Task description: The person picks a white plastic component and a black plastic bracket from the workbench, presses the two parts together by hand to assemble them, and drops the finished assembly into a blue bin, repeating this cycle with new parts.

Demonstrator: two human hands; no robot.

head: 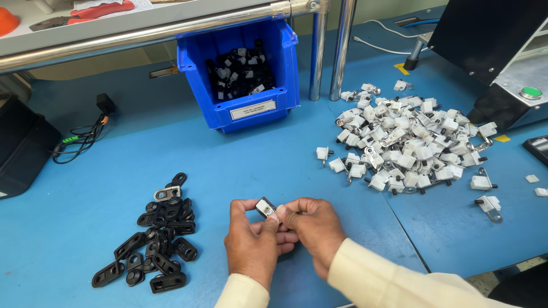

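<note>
Both of my hands meet low in the middle of the blue table [240, 154]. My left hand [251, 242] and my right hand [311, 225] pinch one small part [265, 206] between their fingertips; it is black and white with a metal face. To the left lies a pile of black plastic oval pieces [157, 239], a hand's width from my left hand. A big heap of white parts with metal clips [405, 142] spreads to the upper right, well beyond my right hand.
A blue bin [242, 108] filled with black and white parts stands at the back under a metal rail [142, 31]. Two metal posts [330, 51] rise beside it. A black machine with a green button [531, 92] sits at far right; cables [80, 140] lie far left.
</note>
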